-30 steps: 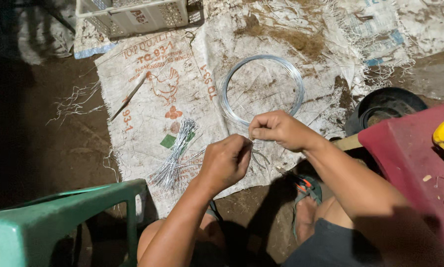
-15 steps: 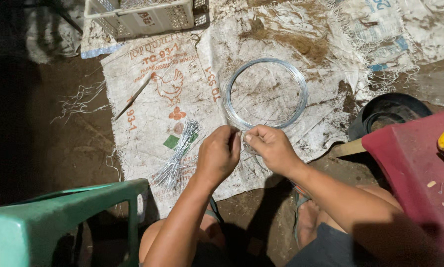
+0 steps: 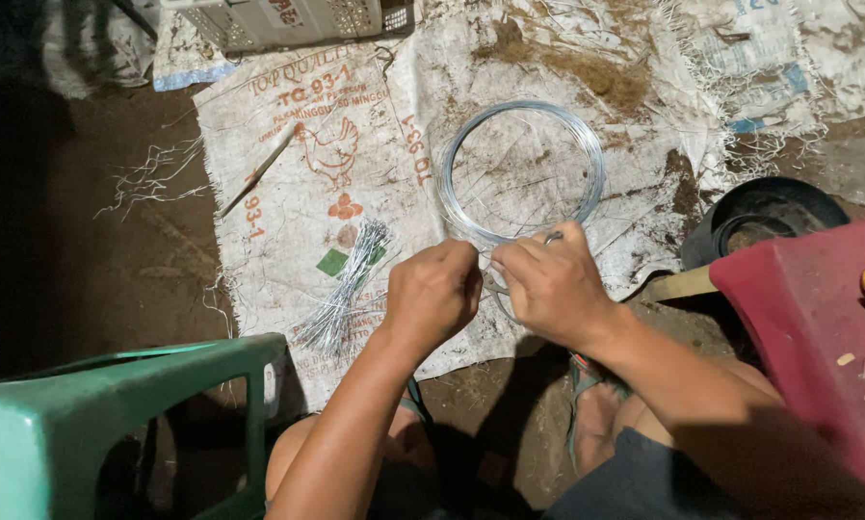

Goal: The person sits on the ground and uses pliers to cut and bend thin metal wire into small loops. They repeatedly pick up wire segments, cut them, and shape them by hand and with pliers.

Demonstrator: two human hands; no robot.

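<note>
Hands have closed together, fingers (image 3: 548, 252) pinching wire beside coil (image 3: 521, 171).

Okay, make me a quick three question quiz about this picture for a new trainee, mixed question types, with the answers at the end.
1. True or false: the coil of wire lies on the white sack.
2. Which lies nearer the left hand: A, the bundle of cut wires, or B, the black tub?
3. What colour is the plastic stool at lower left?

Key
1. True.
2. A.
3. Green.
</note>
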